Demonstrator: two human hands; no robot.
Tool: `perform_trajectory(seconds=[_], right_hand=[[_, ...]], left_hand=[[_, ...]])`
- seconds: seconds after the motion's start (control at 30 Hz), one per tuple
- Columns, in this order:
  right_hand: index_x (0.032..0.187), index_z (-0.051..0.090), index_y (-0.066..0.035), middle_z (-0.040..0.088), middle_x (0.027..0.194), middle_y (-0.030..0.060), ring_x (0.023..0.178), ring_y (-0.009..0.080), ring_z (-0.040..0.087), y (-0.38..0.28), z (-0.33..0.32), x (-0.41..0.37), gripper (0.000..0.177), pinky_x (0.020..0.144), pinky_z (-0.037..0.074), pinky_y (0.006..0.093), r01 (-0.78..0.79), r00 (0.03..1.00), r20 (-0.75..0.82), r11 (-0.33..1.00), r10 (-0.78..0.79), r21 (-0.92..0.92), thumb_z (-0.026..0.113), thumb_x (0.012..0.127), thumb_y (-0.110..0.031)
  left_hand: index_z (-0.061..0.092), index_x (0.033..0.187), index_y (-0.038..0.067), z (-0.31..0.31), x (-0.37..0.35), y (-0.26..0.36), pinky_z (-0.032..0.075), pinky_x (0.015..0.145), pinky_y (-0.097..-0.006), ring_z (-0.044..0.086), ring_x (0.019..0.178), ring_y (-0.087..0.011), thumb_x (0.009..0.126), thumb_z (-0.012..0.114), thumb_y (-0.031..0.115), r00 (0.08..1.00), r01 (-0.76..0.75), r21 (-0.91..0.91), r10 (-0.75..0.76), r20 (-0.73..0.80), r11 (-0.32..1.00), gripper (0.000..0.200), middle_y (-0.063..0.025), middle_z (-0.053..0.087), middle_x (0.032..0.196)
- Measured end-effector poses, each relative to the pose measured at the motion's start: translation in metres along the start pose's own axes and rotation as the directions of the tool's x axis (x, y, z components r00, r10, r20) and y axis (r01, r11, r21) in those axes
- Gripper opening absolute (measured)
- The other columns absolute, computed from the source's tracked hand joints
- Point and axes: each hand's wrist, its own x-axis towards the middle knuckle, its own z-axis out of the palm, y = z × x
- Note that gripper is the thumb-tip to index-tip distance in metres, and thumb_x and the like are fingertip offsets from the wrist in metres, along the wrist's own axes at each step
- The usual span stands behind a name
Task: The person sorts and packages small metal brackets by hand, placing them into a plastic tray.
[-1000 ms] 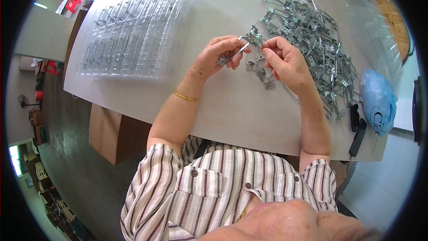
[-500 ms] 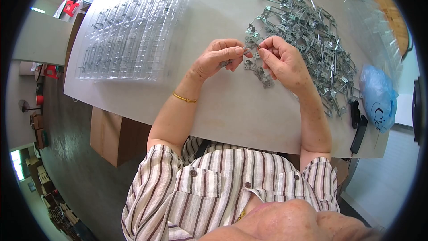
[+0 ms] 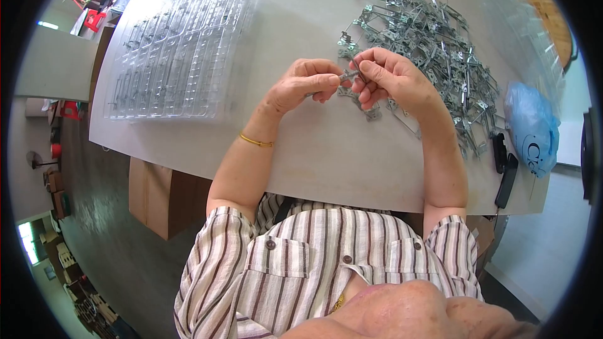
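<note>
My left hand (image 3: pixel 308 85) pinches a small grey metal bracket (image 3: pixel 349 76) between thumb and fingers. Close against it on the right, my right hand (image 3: pixel 392 78) is closed on a thin metal piece (image 3: pixel 359 68) that touches the bracket. Just beyond and beside my right hand spreads a heap of metal brackets and rods (image 3: pixel 433 44). A few loose brackets (image 3: pixel 372 113) lie on the table right below my fingers. Clear plastic trays (image 3: pixel 182 50), with metal parts in their slots, sit on the left of the table.
Near the table's right edge lie a blue plastic bag (image 3: pixel 531 129), two black objects (image 3: pixel 506 182) and clear plastic sheets or trays (image 3: pixel 521 31). A cardboard box (image 3: pixel 151 198) stands under the table at the left.
My right hand's fingers have curled in around the thin piece, which now stands more upright against the bracket. The view has shifted slightly.
</note>
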Motion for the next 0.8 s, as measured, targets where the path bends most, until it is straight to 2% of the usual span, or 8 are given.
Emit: perform_trajectory(seconds=[0.1,0.2,0.27,0.4,0.57,0.6,0.7,0.8], right_hand=[[0.109,0.063,0.002,0.071,0.085,0.0064,0.073,0.0123,0.069,0.006,-0.003,0.003,0.023,0.066,0.058,0.0266,-0.008,1.000,0.001,0.992,0.009,-0.127,0.061,0.106,-0.020],[0.099,0.063,0.000,0.070,0.077,0.0052,0.071,0.0136,0.071,0.014,0.000,0.003,0.023,0.064,0.056,0.0271,0.100,0.986,-0.099,0.946,-0.136,-0.310,0.063,0.105,-0.022],[0.097,0.063,-0.001,0.070,0.075,0.0059,0.072,0.0138,0.071,0.009,0.005,0.000,0.023,0.064,0.055,0.0282,0.118,0.967,-0.161,0.906,-0.198,-0.407,0.063,0.105,-0.023],[0.098,0.062,-0.001,0.069,0.072,0.0078,0.072,0.0137,0.072,0.008,0.016,-0.002,0.022,0.065,0.055,0.0303,0.161,0.898,-0.259,0.813,-0.356,-0.560,0.063,0.105,-0.023],[0.099,0.062,-0.003,0.071,0.076,0.0053,0.069,0.0119,0.069,0.013,0.014,0.003,0.022,0.065,0.055,0.0288,0.244,0.878,-0.277,0.862,-0.391,-0.445,0.061,0.107,-0.023],[0.100,0.062,-0.003,0.071,0.076,0.0041,0.068,0.0111,0.067,0.013,0.013,0.004,0.021,0.064,0.055,0.0280,0.264,0.867,-0.291,0.868,-0.405,-0.421,0.060,0.107,-0.023],[0.102,0.061,-0.004,0.067,0.075,0.0001,0.065,0.0078,0.062,0.000,0.014,-0.003,0.018,0.059,0.052,0.0245,0.205,0.892,-0.336,0.933,-0.303,-0.295,0.059,0.108,-0.021],[0.106,0.062,-0.005,0.061,0.072,-0.0022,0.062,0.0053,0.058,-0.001,0.017,-0.006,0.015,0.055,0.049,0.0221,0.181,0.926,-0.294,0.963,-0.235,-0.201,0.059,0.108,-0.020]], left_hand=[[0.072,0.108,-0.002,0.004,-0.001,0.001,0.042,0.062,-0.0255,0.053,0.067,-0.0089,0.090,0.078,0.036,0.999,0.036,0.055,-0.036,-0.003,0.998,0.043,-0.0002,0.063,0.074],[0.073,0.108,-0.003,0.008,-0.002,0.003,0.044,0.063,-0.0248,0.055,0.069,-0.0082,0.088,0.079,0.036,0.998,0.062,0.069,-0.064,0.028,0.996,0.044,-0.0002,0.064,0.076],[0.074,0.107,-0.003,0.007,-0.002,0.004,0.045,0.064,-0.0242,0.056,0.070,-0.0080,0.087,0.080,0.037,0.994,0.080,0.087,-0.086,0.070,0.993,0.046,-0.0004,0.065,0.078],[0.075,0.107,-0.004,0.010,-0.003,0.008,0.044,0.063,-0.0241,0.056,0.070,-0.0077,0.085,0.081,0.039,0.999,0.033,0.062,-0.035,0.037,0.998,0.049,-0.0002,0.065,0.077],[0.075,0.107,-0.004,0.010,-0.005,0.016,0.042,0.061,-0.0252,0.054,0.066,-0.0083,0.087,0.079,0.039,0.984,0.085,0.156,-0.107,0.140,0.984,0.048,-0.0004,0.062,0.071],[0.074,0.108,-0.005,0.010,-0.005,0.013,0.042,0.060,-0.0255,0.053,0.065,-0.0086,0.089,0.076,0.039,0.992,0.057,0.120,-0.070,0.104,0.991,0.048,-0.0005,0.062,0.070],[0.073,0.108,-0.006,0.007,-0.002,0.007,0.041,0.059,-0.0265,0.051,0.062,-0.0095,0.095,0.068,0.039,1.000,-0.025,0.033,0.025,-0.004,0.999,0.047,-0.0010,0.060,0.068],[0.071,0.109,-0.007,0.000,0.001,0.007,0.042,0.058,-0.0275,0.050,0.060,-0.0104,0.100,0.063,0.038,0.995,-0.084,-0.053,0.081,-0.053,0.995,0.046,-0.0020,0.060,0.068]])
